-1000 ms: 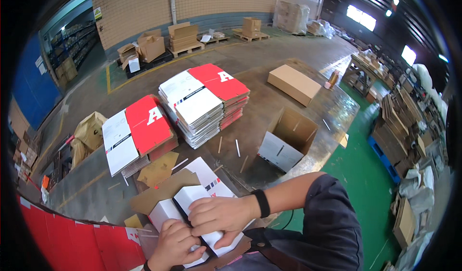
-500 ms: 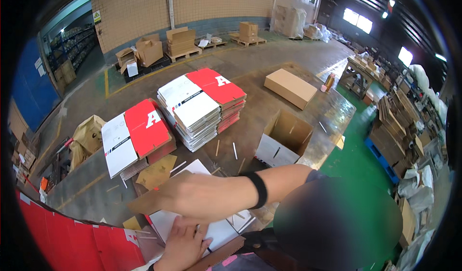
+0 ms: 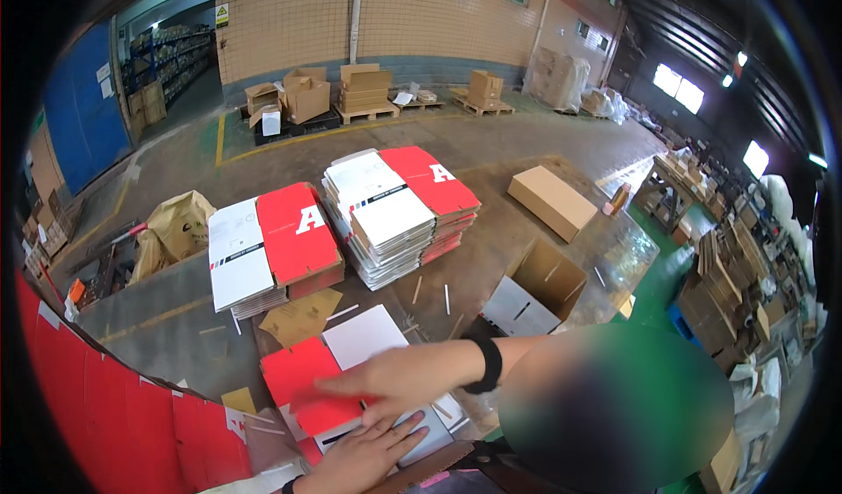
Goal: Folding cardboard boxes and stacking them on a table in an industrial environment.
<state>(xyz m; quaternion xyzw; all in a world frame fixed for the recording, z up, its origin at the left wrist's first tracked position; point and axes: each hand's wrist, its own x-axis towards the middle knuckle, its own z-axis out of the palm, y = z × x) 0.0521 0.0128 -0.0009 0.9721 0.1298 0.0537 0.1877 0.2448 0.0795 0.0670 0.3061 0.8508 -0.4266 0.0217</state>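
Note:
A flat red-and-white carton [image 3: 360, 336] lies on the near part of the work table in front of me. My left hand [image 3: 364, 457] rests on its white panel, fingers spread, close to a dark slot. Reaching across from the right, my right hand [image 3: 399, 380] is over the red panel [image 3: 303, 367]. Its fingers stretch leftward, with their tips smeared by motion, and no held object shows. The right wrist wears a black band [image 3: 483, 367]. Both hands nearly meet at the carton's middle, where the right hand hides part of the panel.
Two stacks of flat red-and-white cartons, a left stack [image 3: 272, 239] and a taller stack [image 3: 399, 204], stand beyond my hands. An open box [image 3: 561, 283] and a closed brown box [image 3: 553, 200] sit to the right. Red cartons [image 3: 132, 397] line the near left. Thin strips litter the table.
The brown flap under my right hand has gone down, and the carton's red face now shows. My left hand's fingers have spread. The whole view has shifted, putting things farther right and lower.

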